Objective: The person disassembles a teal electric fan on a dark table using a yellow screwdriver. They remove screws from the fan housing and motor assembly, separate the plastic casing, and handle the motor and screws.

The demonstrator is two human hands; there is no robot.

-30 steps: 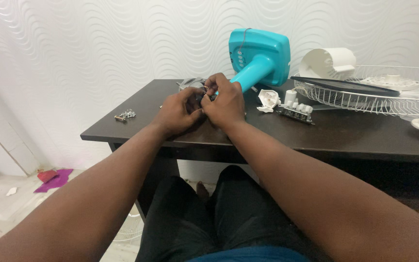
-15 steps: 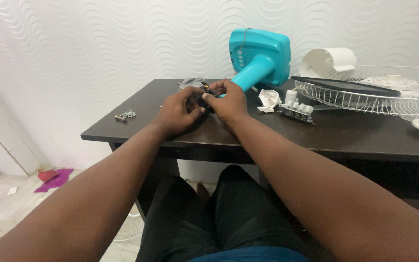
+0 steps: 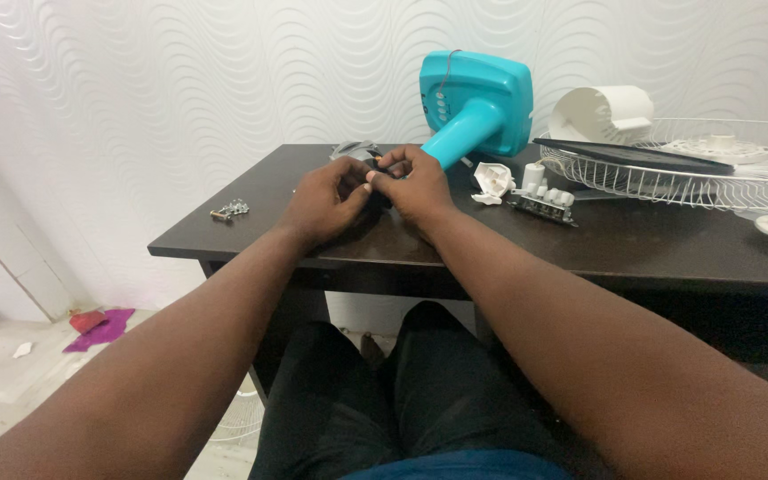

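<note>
From where I watched, the fan lay well apart in pieces: the wire guard [image 3: 668, 173] with a dark blade [image 3: 633, 158] across it sat at three o'clock, a white motor cover [image 3: 602, 114] behind it, and a switch block [image 3: 542, 203] with a white scrap [image 3: 492, 180] lay loose on the dark table [image 3: 633, 249]. Screws [image 3: 231, 211] waited at nine o'clock. I judged disassembly largely done, with the small part at the neck in hand.

The left hand [image 3: 322, 206] and right hand [image 3: 412, 191] were both pinched shut on a small dark part [image 3: 373, 185] at the table's middle, mostly hidden by fingers; I could not tell its axis. It touched the neck of the teal fan base [image 3: 473, 102], whose long axis ran from the hands up toward one o'clock, base end resting against the wall.
</note>
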